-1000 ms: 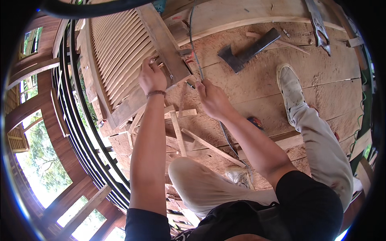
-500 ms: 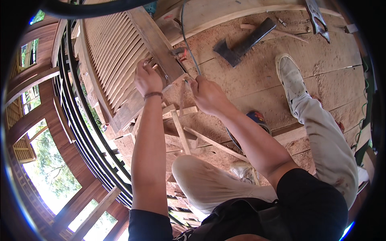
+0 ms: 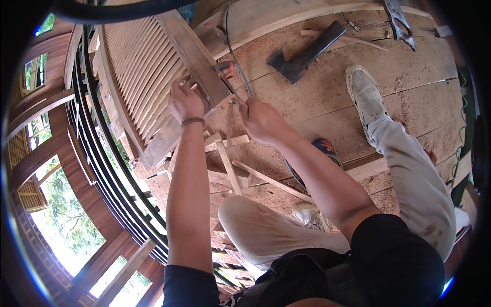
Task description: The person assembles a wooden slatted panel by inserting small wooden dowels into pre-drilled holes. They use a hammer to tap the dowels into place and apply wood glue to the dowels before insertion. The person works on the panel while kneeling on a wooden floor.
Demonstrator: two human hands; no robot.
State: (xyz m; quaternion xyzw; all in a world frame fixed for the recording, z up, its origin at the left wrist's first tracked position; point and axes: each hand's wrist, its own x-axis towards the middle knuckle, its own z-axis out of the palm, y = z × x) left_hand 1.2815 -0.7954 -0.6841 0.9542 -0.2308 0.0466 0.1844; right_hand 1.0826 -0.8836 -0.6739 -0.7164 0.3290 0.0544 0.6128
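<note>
A slatted wooden louvre panel [image 3: 137,64] lies at the upper left, framed by a thick wooden side rail [image 3: 193,53]. My left hand [image 3: 186,105] is closed at the panel's near end, inside the side rail; what its fingers grip is hidden. To the right, just off the rail's near corner, my right hand [image 3: 262,122] is closed in a pinch. A small thin item with a greenish tip [image 3: 233,103] shows at its fingertips, too small to name. Beside that corner lies a red-and-dark tool [image 3: 225,67], partly hidden by the rail.
A dark hatchet-shaped tool [image 3: 306,55] rests on sawdust-covered planks [image 3: 317,110]. A grey cable [image 3: 235,61] runs past the rail. Wooden offcuts [image 3: 228,166] lie near my knee, beside a dark rounded object [image 3: 326,148]. A metal tool [image 3: 399,24] lies at the far right.
The view has shifted slightly, so the floor things sit a little further up and left. Both hands keep nearly the same places at the panel's end.
</note>
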